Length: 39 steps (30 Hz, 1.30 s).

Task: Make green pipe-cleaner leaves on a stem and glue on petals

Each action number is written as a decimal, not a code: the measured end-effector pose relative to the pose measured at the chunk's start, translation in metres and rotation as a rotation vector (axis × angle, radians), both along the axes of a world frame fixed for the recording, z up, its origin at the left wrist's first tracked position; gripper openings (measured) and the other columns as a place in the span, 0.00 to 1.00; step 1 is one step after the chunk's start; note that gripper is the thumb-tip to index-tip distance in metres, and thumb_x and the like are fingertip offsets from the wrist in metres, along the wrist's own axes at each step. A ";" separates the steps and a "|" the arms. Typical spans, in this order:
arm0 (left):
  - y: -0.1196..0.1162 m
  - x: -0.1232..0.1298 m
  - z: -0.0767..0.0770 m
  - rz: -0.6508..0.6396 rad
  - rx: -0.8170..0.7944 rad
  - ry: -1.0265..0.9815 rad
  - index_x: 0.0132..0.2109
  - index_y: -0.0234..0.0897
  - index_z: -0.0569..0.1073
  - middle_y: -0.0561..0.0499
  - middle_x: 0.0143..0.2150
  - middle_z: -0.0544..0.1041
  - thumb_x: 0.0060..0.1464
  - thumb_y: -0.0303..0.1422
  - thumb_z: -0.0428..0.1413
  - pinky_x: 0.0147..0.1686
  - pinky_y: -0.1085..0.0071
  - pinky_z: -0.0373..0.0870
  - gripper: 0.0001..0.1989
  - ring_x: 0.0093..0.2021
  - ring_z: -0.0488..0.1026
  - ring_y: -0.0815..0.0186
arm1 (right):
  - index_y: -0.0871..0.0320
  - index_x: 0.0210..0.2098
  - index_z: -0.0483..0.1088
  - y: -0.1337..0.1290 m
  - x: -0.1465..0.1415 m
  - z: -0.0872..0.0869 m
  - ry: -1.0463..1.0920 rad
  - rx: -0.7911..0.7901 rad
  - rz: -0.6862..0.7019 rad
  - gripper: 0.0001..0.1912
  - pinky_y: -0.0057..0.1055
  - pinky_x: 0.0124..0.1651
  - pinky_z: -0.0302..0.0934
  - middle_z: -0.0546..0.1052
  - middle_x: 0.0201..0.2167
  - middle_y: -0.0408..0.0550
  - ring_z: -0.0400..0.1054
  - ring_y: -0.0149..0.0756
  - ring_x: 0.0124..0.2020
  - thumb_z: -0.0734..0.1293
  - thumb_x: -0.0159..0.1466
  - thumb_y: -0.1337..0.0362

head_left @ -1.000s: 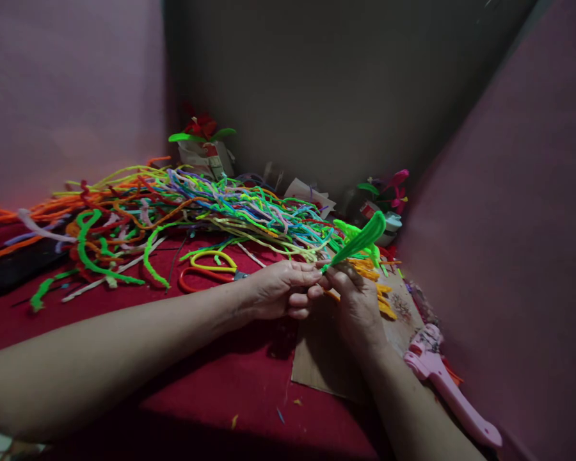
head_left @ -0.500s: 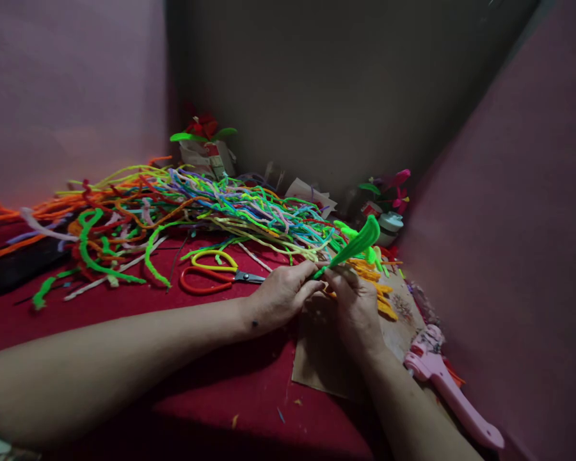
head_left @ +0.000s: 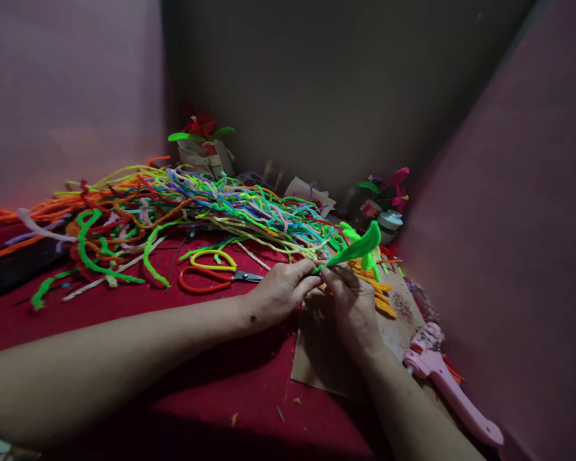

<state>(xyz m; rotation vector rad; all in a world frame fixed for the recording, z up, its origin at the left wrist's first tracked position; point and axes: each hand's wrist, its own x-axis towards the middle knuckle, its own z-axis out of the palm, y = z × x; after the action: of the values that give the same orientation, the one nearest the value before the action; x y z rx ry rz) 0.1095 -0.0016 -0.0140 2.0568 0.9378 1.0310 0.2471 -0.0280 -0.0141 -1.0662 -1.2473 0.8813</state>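
Note:
A bright green pipe-cleaner leaf (head_left: 358, 246) points up and to the right from between my hands. My left hand (head_left: 282, 288) pinches its thin lower end between thumb and fingers. Close beside it, my right hand (head_left: 352, 304) is closed on the leaf's base, thumb against the stem. Both hands are held above the edge of a cardboard sheet (head_left: 321, 352). Orange pipe-cleaner pieces (head_left: 384, 299) lie just behind my right hand. Scissors (head_left: 208, 272) with one yellow and one red handle lie left of my left hand, their blade tips hidden behind it.
A large heap of colourful pipe cleaners (head_left: 249, 211) spreads across the back of the red tablecloth (head_left: 211, 390). At the right lies a pink glue gun (head_left: 451, 384). Pipe-cleaner flowers stand in small containers at the back, near a white-lidded jar (head_left: 390, 221). A dark object (head_left: 19, 266) lies at the left.
The green leaf has tipped slightly lower and turned, showing a broader face. My right thumb has shifted a little along the stem toward my left hand.

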 end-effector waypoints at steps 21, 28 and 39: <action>0.009 -0.007 0.010 -0.582 -0.970 -0.603 0.27 0.33 0.65 0.60 0.15 0.57 0.55 0.37 0.53 0.15 0.79 0.46 0.13 0.13 0.47 0.79 | 0.55 0.29 0.72 0.007 0.004 0.001 0.066 0.019 0.134 0.06 0.29 0.36 0.56 0.68 0.25 0.39 0.60 0.30 0.28 0.64 0.57 0.62; 0.011 -0.016 0.012 -0.759 -1.079 -0.618 0.32 0.30 0.69 0.61 0.16 0.56 0.57 0.30 0.50 0.16 0.79 0.48 0.08 0.13 0.44 0.80 | 0.53 0.30 0.77 0.005 0.004 0.007 0.269 0.021 0.323 0.07 0.29 0.36 0.58 0.73 0.26 0.41 0.63 0.31 0.30 0.66 0.54 0.67; 0.009 -0.007 0.012 -0.367 -0.561 -0.194 0.35 0.32 0.69 0.58 0.21 0.64 0.52 0.35 0.55 0.20 0.78 0.53 0.09 0.19 0.58 0.76 | 0.56 0.33 0.76 0.006 0.003 -0.003 0.307 -0.089 0.187 0.07 0.29 0.30 0.58 0.74 0.23 0.41 0.63 0.30 0.24 0.66 0.55 0.64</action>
<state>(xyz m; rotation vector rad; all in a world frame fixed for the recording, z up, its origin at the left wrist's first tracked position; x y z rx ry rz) 0.1029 0.0077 -0.0018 1.5489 0.6255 0.6600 0.2496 -0.0217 -0.0174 -0.8525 -1.0675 1.2052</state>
